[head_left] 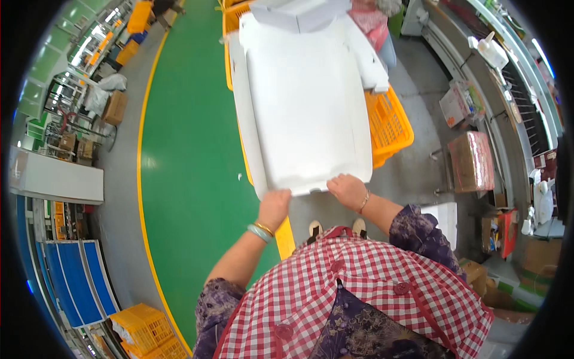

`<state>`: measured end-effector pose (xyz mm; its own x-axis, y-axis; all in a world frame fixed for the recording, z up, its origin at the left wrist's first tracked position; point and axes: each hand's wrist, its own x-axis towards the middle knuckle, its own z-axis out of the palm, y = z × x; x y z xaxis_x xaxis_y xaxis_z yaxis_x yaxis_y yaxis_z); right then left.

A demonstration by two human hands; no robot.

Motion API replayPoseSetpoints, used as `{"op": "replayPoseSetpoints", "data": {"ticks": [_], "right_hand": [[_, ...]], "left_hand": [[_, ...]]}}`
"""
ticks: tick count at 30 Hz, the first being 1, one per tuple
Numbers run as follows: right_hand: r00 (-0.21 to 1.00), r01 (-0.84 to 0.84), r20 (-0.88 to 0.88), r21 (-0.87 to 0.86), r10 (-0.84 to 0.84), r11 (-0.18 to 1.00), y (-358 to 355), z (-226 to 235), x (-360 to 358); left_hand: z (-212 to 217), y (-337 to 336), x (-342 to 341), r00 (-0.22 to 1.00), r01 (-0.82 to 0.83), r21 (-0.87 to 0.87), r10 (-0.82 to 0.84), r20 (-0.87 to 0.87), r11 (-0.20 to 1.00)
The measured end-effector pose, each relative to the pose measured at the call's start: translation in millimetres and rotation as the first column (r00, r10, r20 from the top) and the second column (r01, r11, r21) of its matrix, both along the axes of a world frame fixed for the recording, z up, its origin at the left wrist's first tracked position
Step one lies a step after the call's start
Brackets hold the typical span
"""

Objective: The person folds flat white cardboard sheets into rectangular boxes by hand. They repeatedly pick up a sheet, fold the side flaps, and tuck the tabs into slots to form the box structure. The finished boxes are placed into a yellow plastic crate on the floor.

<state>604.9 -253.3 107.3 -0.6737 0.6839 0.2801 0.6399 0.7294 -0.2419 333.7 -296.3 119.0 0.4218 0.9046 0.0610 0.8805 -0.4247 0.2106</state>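
Observation:
A large white cardboard box (308,107) lies unfolded in front of me, its side walls partly raised and its far flap standing up. My left hand (274,209) is closed on the near left corner of the box. Along the same near edge, farther right, my right hand (348,191) grips the folded front wall with curled fingers. The thumbs and fingertips are partly hidden by the cardboard. Beneath the box are yellow plastic crates (388,128), which stick out on its right side and at the far left.
Green floor (191,149) with a yellow line runs along my left. A wrapped carton (471,161) sits on a stand at the right, near a long workbench. More yellow crates (146,329) are at the lower left, and a pink bag (369,27) lies beyond the box.

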Motion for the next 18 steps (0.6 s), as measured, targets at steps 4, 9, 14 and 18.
{"op": "replayPoseSetpoints", "data": {"ticks": [4, 9, 14, 18], "right_hand": [[0.997, -0.062, 0.054, 0.017, 0.061, 0.998, -3.7, -10.6, 47.3], [0.998, -0.027, 0.063, 0.193, 0.015, 0.981, 11.2, 1.9, 102.6], [0.96, -0.061, 0.28, 0.152, 0.017, 0.986, 33.4, 1.1, 120.4], [0.837, 0.12, 0.546, -0.125, -0.032, 0.985, 34.5, 22.8, 113.4]], "left_hand": [[18.6, -23.3, 23.3, 0.987, 0.121, -0.252, -0.143, -0.072, 0.96], [64.2, -8.9, -25.9, 0.904, 0.369, 0.002, -0.358, -0.235, 0.929], [66.1, 84.4, -10.0, 0.883, 0.289, 0.189, -0.186, -0.43, 0.938], [75.6, 108.7, 12.4, 0.859, 0.254, 0.121, -0.166, -0.484, 0.96]]}}
